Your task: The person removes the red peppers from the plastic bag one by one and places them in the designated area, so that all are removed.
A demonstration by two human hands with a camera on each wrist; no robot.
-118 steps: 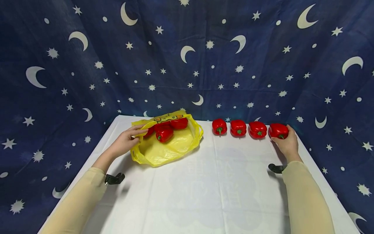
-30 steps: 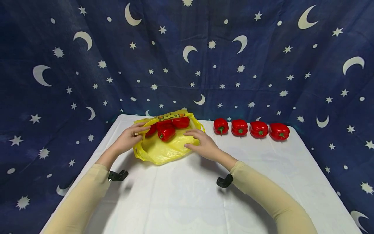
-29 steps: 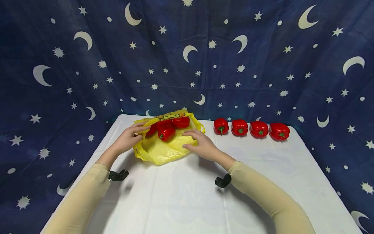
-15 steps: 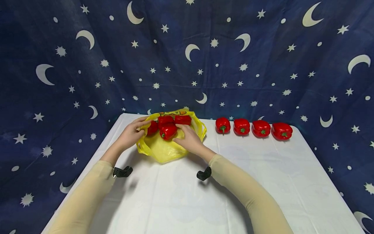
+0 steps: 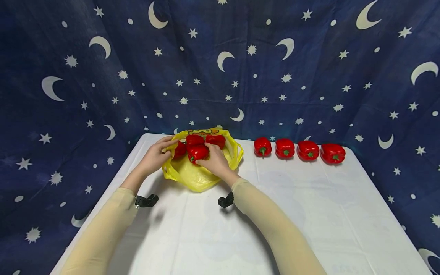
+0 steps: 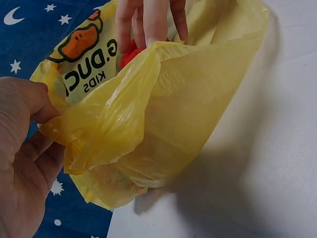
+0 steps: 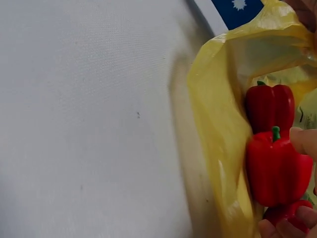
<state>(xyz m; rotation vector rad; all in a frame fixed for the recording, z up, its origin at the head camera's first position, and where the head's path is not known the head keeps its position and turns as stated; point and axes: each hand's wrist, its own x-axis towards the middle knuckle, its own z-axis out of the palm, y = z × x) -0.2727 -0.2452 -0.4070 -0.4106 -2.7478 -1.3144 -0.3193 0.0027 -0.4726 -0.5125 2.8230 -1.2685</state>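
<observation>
A yellow plastic bag [image 5: 196, 180] lies at the back of the white table, its mouth facing me, with several red bell peppers inside. My left hand [image 5: 155, 157] pinches the left edge of the bag's mouth; the left wrist view shows thumb and fingers [image 6: 37, 104] on the gathered plastic. Inside the bag, my right hand [image 5: 217, 162] holds the front bell pepper [image 5: 198, 153], which has a green stem. In the right wrist view, the thumb lies against that pepper [image 7: 277, 171] and fingertips show beside it, with another bell pepper [image 7: 270, 108] close by.
To the right of the bag, several red bell peppers [image 5: 284, 149] stand in a row along the table's back edge, stems towards me. A dark blue cloth [image 5: 254, 68] with moons and stars hangs behind and beside the white table [image 5: 220, 236].
My right hand has gone from the rightmost pepper in the row, leftward into the bag, and has closed round the front pepper there. My left hand keeps its hold on the bag's edge.
</observation>
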